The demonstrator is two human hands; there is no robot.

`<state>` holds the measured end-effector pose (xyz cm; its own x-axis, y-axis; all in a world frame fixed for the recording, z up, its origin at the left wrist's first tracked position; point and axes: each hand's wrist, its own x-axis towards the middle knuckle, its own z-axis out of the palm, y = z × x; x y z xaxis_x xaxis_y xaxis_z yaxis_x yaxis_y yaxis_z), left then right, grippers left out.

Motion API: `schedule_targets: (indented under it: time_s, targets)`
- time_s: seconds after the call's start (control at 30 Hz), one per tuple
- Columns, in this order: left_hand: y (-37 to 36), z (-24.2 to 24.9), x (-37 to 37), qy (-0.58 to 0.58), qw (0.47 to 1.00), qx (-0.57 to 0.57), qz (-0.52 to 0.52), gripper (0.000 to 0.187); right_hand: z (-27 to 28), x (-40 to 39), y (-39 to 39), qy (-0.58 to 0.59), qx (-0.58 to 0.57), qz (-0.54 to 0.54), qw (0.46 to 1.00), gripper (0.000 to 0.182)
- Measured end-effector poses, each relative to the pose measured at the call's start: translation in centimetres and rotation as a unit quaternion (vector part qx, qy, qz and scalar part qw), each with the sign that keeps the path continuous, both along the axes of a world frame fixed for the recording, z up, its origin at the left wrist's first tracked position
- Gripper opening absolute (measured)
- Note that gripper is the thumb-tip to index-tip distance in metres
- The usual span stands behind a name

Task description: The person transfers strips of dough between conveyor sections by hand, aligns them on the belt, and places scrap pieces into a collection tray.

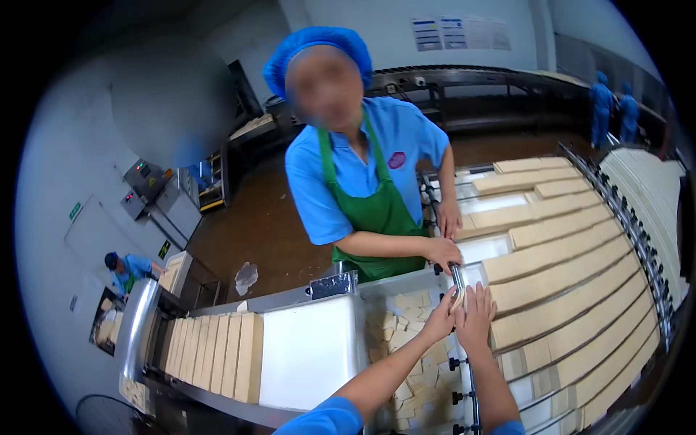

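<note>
My left hand (439,320) is closed at the metal rail, with a small pale piece (457,299) at its fingertips. Right beside it, my right hand (475,316) lies with fingers stretched out, near the ends of the rows. Long rows of cream-coloured thin slices (558,286), packed on edge, lie on the white conveyor (484,249) to my right. Below my hands is a metal bin (368,299) holding many loose, broken pale pieces (413,362). What my right palm touches is hidden.
A co-worker (362,174) in a green apron stands opposite, one hand on the rail. On the left, a white belt (308,348) carries several upright pale blocks (217,355). Black knobs (457,397) stick out along the rail. Other workers are farther back.
</note>
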<state>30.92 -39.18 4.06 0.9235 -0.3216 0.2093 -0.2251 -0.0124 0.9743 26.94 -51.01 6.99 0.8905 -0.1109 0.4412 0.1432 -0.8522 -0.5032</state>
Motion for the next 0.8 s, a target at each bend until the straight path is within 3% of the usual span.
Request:
schedule_targets:
  time_s: [0.03,0.13,0.23,0.3,0.37,0.5,0.57,0.63,0.67,0.73,0.8]
  targets:
    - [0.8,0.7,-0.3,0.087,0.996,0.009,-0.011,0.067,-0.3,0.3,0.2,-0.006,-0.021,-0.023,0.999,0.054]
    - [2.8,1.3,-1.4,0.060,0.995,0.072,0.017,0.071,-1.2,0.0,0.1,-0.034,-0.127,-0.043,0.990,0.046]
    - [5.2,-0.1,-4.1,0.071,0.987,0.096,0.104,0.065,-1.9,0.3,0.3,-0.054,-0.131,-0.050,0.989,0.031]
    - [7.1,-0.7,-6.7,-0.151,0.940,0.198,0.233,0.056,-2.4,0.4,0.3,-0.057,-0.115,-0.074,0.989,0.020]
    - [9.2,-1.8,-9.6,-0.091,0.933,0.219,0.272,0.039,-1.9,0.3,0.5,-0.056,-0.105,-0.066,0.991,0.022]
    - [13.3,-0.4,-17.1,0.067,0.956,0.233,0.167,0.019,-1.9,0.1,0.6,-0.055,-0.078,-0.058,0.994,0.027]
    - [15.6,-4.2,-20.1,-0.002,0.947,0.301,0.114,0.016,-2.1,0.1,0.6,-0.060,-0.086,-0.059,0.993,0.029]
    - [17.6,-4.3,-23.3,-0.115,0.902,0.405,0.095,0.016,-2.3,0.2,0.5,-0.068,-0.094,-0.059,0.992,0.032]
    - [18.3,-4.8,-24.4,-0.116,0.903,0.402,0.098,0.016,-2.5,0.2,0.5,-0.068,-0.098,-0.059,0.991,0.033]
    - [19.3,-5.8,-26.5,-0.208,0.848,0.476,0.102,0.013,-2.5,0.2,0.5,-0.069,-0.104,-0.057,0.991,0.034]
    - [19.8,-6.8,-27.4,-0.220,0.822,0.519,0.080,0.013,-2.5,0.2,0.6,-0.073,-0.106,-0.061,0.990,0.034]
